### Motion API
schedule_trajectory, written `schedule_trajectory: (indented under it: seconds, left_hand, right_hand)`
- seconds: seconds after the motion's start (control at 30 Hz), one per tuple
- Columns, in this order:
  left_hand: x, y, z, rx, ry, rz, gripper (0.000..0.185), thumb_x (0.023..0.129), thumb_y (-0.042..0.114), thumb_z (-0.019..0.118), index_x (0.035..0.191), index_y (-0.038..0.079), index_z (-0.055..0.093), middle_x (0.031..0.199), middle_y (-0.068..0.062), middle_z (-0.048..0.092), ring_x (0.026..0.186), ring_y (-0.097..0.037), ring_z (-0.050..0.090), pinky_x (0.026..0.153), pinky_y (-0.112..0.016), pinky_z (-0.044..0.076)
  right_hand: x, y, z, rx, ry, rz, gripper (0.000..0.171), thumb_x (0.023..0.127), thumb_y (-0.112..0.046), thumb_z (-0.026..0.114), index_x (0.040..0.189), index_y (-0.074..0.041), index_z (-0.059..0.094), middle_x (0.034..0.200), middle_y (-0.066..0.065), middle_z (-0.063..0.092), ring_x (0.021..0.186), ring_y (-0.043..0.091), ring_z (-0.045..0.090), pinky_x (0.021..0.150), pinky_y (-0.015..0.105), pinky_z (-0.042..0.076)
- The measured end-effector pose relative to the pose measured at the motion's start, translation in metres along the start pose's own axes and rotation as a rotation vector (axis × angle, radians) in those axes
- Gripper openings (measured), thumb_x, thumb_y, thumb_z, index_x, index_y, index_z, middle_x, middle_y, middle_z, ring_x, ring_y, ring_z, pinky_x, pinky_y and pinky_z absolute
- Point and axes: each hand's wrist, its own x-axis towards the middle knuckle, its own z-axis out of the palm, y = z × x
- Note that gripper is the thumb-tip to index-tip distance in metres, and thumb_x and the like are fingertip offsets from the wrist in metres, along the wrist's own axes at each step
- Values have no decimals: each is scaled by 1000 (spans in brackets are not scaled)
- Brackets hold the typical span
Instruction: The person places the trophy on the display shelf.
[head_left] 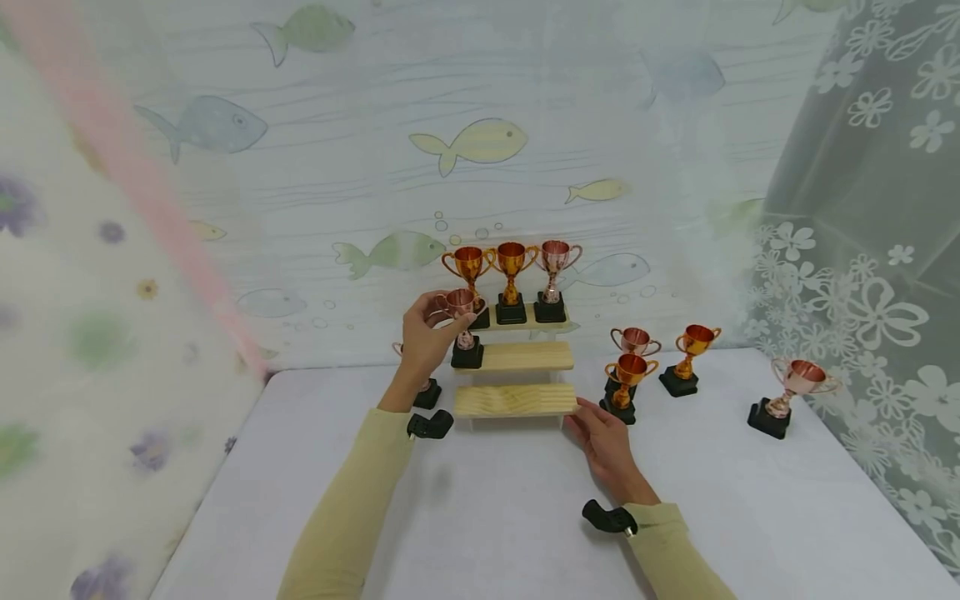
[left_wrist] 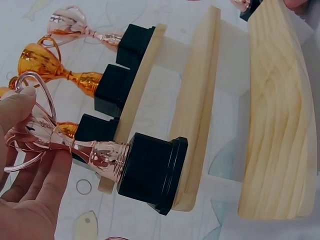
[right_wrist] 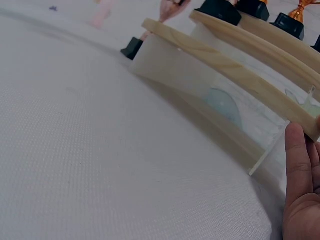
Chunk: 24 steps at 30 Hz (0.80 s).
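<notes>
Trophy [left_wrist: 107, 157], pink, grasped by fingers of left hand [head_left: 427, 335], at 10 o'clock on wooden stand [head_left: 517, 402], fingers of right hand [head_left: 604, 440] pinching its 4 o'clock corner, three upright trophies [head_left: 512, 260] at 12

A fish-print sheet [head_left: 480, 75] hangs behind the white-covered table [head_left: 510, 517].

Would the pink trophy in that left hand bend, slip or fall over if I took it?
The pink trophy probably won't bend: it looks hard and straight from cup to base. Its shiny surface may feel slippery. Its wide black base should help it stand, though bumping the cup might tip it.
</notes>
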Motion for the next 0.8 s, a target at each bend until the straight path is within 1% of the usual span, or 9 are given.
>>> schedule_trajectory:
  seconds: [0.37,0.57,0.7,0.8]
  left_hand:
    - [1,0,-4,-6,-12,-11,47,88,9,80,127,-1,58,116,-12,59,108,-29,64,83,-21,59]
    - [-2,3,-2,7,-27,-23,53,88,10,80,134,1,54,123,-16,59,112,-30,63,93,-30,59]
    - [-3,2,-3,12,-24,-22,58,87,11,81,136,2,51,123,-16,58,112,-30,63,97,-36,58]
    - [-4,1,-4,12,-23,-9,67,86,12,82,142,0,46,125,-18,57,113,-32,62,100,-42,56]
  right_hand:
    - [-2,-2,3,10,15,5,48,106,-11,51,151,2,42,138,10,55,104,5,67,99,22,54]
    - [-4,-3,3,27,12,13,47,106,-11,50,151,3,41,135,9,55,103,5,67,99,22,54]
    - [-5,-4,3,26,16,15,48,106,-11,51,151,3,41,130,6,58,103,5,67,99,22,54]
    - [-5,-4,3,23,18,14,48,106,-12,51,151,2,42,131,6,59,103,6,67,99,22,55]
